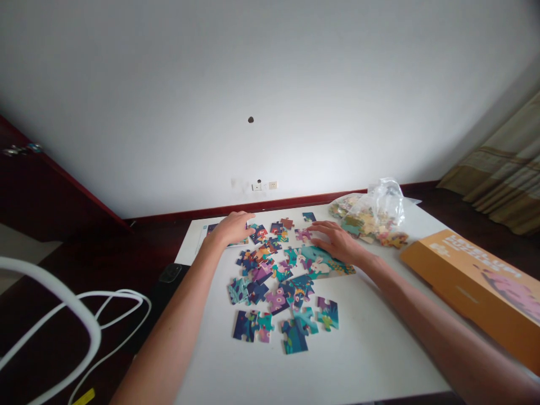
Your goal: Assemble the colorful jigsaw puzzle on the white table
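My left hand [233, 229] is over a small printed picture card [238, 243] at the table's far left, thumb and index finger apart beside a dark blue puzzle piece [259, 234]. Its other fingers are mostly hidden. My right hand [335, 243] lies palm down with its fingers spread over a joined strip of puzzle [323, 266] showing white rabbits. Those fingertips reach a pink puzzle piece [302, 234]. Loose pieces, some overlapping, spread between and below the hands, among them a purple piece [277, 301] and a teal-blue piece [295, 336].
On the white table [236, 371], a clear plastic bag [367, 214] of more pieces lies at the back right. An orange puzzle box [468, 292] sits along the right edge. White tubing [86, 320] loops at the left, and a wall [270, 84] rises behind.
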Demonstrator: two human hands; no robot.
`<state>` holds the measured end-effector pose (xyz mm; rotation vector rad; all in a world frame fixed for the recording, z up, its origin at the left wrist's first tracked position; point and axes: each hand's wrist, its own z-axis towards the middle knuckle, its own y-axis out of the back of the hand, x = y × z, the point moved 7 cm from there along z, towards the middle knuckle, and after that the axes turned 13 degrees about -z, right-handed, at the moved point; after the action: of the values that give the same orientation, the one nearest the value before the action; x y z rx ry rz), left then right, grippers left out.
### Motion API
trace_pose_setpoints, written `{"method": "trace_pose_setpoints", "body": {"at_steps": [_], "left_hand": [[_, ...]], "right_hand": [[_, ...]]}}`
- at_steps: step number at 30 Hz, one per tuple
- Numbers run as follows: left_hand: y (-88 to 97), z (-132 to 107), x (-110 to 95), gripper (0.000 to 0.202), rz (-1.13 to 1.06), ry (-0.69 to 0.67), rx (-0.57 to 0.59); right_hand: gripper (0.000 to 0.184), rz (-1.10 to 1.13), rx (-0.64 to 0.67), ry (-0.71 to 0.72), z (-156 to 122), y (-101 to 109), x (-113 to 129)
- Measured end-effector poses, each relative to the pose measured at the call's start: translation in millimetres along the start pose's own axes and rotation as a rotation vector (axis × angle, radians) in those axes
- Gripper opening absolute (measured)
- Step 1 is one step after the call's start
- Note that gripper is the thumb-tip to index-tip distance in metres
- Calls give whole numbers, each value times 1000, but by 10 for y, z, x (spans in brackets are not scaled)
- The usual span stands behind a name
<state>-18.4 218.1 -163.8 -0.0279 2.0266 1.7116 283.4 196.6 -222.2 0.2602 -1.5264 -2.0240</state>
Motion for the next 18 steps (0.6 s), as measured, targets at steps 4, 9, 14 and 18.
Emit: {"method": "trace_pose_setpoints", "body": {"at_steps": [4,9,14,18], "left_hand": [[-55,17,-87,56,9,-46,23],[-70,-7,-179,52,9,-66,35],[-147,-28,-357,37,40,-102,47],[-301,-12,-499,35,92,-111,49]], "right_hand": [[43,-10,0,5,-4,-12,-11],[43,-9,-5,12,-13,-35,-29],[44,-8,3,0,-10,-26,-17],[44,-8,13,-9,-5,-12,-1]]}}
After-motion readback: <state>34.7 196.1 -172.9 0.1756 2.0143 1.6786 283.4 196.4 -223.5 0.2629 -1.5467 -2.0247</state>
